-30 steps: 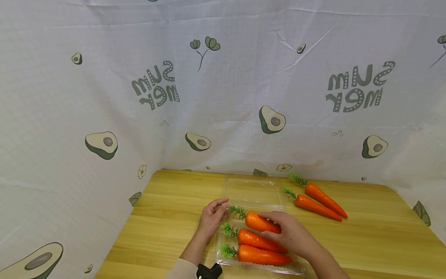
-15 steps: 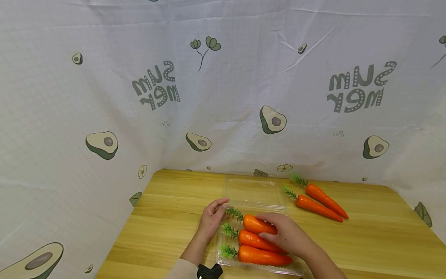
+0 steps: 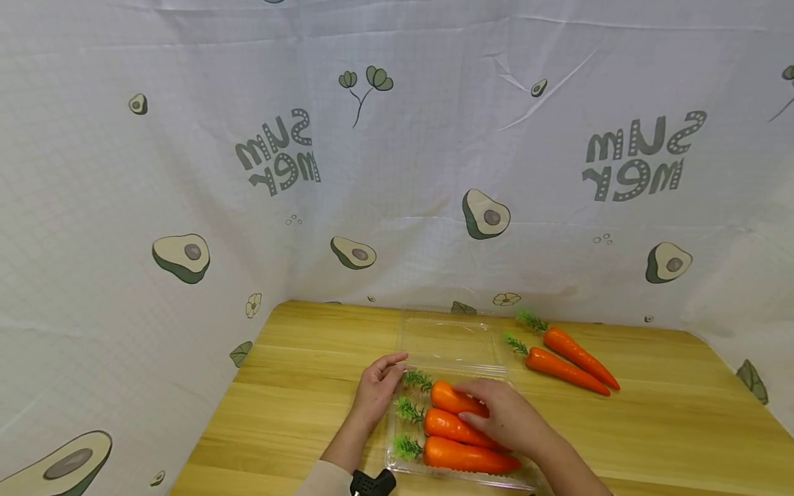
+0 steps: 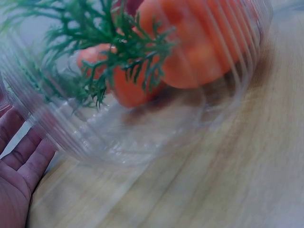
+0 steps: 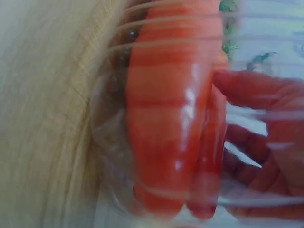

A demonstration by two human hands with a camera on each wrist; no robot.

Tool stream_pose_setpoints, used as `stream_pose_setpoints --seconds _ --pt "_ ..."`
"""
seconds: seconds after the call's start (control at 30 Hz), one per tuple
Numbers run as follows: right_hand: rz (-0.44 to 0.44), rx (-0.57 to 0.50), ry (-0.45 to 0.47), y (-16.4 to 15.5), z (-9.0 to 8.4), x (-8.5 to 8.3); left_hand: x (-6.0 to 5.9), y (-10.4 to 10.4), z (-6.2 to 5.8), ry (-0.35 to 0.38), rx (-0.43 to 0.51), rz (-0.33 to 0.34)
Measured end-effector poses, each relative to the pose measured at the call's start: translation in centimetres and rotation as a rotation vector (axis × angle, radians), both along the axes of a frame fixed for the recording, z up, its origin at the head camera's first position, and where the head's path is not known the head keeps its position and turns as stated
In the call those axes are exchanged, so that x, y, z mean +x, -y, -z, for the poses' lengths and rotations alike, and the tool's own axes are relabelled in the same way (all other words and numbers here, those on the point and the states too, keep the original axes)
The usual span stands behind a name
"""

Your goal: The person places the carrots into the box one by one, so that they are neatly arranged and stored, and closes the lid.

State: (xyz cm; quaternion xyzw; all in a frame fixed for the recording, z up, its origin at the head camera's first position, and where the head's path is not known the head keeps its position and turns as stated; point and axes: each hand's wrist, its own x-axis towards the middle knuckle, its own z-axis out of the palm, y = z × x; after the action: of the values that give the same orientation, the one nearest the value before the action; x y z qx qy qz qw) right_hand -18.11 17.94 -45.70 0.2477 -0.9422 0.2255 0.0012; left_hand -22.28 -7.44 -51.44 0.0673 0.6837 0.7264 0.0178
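A clear plastic clamshell box [image 3: 527, 475] lies with its lid [image 3: 449, 341] folded back flat. Three orange carrots with feathery green tops lie side by side in it: a front carrot [image 3: 468, 455], a middle carrot [image 3: 455, 426] and a back carrot [image 3: 449, 397]. My right hand [image 3: 511, 417] grips the back carrot, thumb on its near side and fingers over its far side; its tip is hidden behind the hand. At the box's left side, near the hinge, my left hand [image 3: 375, 389] rests with relaxed fingers [image 4: 35, 156] against the clear wall.
Two more carrots, one nearer [image 3: 567, 370] and one farther [image 3: 579, 355], lie on the wooden table [image 3: 298, 386] right of the lid. A white cloth [image 3: 397, 158] printed with avocados hangs behind the table and along its sides.
My right hand has moved the back carrot slightly left and toward the middle carrot, down into the box. The left hand has stayed put.
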Motion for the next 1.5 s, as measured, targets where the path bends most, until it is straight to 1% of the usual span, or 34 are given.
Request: stream_pose_setpoints --seconds 0.17,0.3,0.47,0.63,0.7,1.17,1.5 --pt "-0.005 0.036 -0.047 0.0 0.2 0.1 -0.1 0.0 0.2 -0.010 -0.002 0.031" --pt "-0.014 0.026 -0.050 -0.1 0.2 0.0 -0.1 0.0 0.2 -0.003 0.006 0.036" --pt "-0.024 -0.012 -0.008 -0.2 0.0 -0.1 -0.1 0.0 0.3 0.005 0.002 0.035" --pt "-0.013 -0.092 0.055 -0.6 -0.4 -0.1 -0.1 0.0 0.3 0.007 0.000 0.033" --pt "0.003 -0.115 0.062 -0.8 -0.6 0.0 -0.1 -0.1 0.3 0.009 0.005 0.032" --pt "0.128 -0.161 -0.010 -2.3 -1.9 0.2 -0.1 0.0 0.2 0.016 -0.002 0.027" --pt "0.179 -0.187 -0.036 -3.5 -2.1 0.2 -0.1 0.0 0.1 0.020 -0.001 0.028"
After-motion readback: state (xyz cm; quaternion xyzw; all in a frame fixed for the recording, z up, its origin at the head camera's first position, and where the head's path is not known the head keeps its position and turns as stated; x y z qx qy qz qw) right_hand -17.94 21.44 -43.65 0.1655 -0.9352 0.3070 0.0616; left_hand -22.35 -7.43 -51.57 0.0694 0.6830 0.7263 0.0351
